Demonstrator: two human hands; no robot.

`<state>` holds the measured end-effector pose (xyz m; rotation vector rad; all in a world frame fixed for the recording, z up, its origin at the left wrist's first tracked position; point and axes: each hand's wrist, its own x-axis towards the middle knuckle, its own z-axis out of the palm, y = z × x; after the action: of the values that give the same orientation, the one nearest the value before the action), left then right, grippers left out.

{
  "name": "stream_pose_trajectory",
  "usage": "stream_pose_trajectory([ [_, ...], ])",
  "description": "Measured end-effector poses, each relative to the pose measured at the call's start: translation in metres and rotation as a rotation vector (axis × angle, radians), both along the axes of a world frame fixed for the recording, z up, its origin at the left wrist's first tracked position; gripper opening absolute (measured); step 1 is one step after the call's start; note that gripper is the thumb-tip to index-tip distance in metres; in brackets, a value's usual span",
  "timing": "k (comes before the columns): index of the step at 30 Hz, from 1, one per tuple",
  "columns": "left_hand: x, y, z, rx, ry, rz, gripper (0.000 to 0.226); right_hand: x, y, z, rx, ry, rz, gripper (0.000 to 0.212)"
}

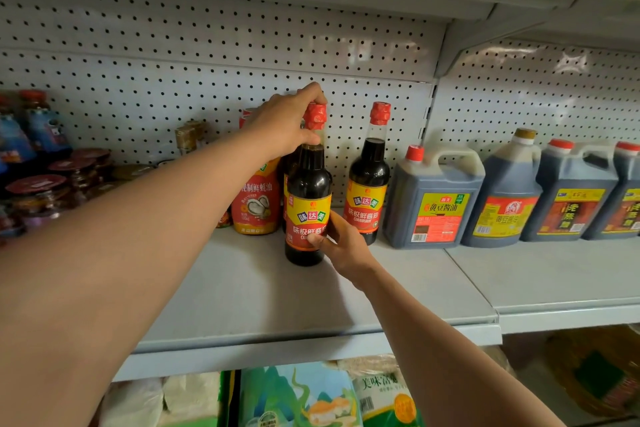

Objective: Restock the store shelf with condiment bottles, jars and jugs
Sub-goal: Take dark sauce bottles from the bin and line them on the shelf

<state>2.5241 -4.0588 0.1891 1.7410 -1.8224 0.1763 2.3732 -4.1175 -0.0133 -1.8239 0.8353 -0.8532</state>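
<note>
A dark soy sauce bottle (307, 191) with a red cap and a yellow-red label stands upright on the grey shelf (263, 295). My left hand (287, 125) grips its neck just under the cap. My right hand (341, 246) holds the lower right side of the bottle, thumb across the label. A matching soy sauce bottle (369, 180) stands just to the right, apart from my hands. Another dark bottle is partly hidden behind the held one.
An oyster sauce bottle (256, 198) stands left of the held bottle. Red-lidded jars (41, 194) crowd the far left. Several dark jugs (434, 198) line the right side. A pegboard backs the shelf and another shelf hangs overhead. Bags (301, 395) lie on the shelf below.
</note>
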Motion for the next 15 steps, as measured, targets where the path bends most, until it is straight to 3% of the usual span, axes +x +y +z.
stream_pose_trajectory([
  [13,0.001,-0.001,-0.001,-0.005,-0.037,0.029,0.054,-0.002,0.000,0.001,0.004,0.013,-0.013,0.058],
  [15,0.000,-0.002,-0.001,-0.013,-0.062,0.043,0.056,-0.011,-0.001,0.002,0.020,-0.075,-0.015,0.053],
])
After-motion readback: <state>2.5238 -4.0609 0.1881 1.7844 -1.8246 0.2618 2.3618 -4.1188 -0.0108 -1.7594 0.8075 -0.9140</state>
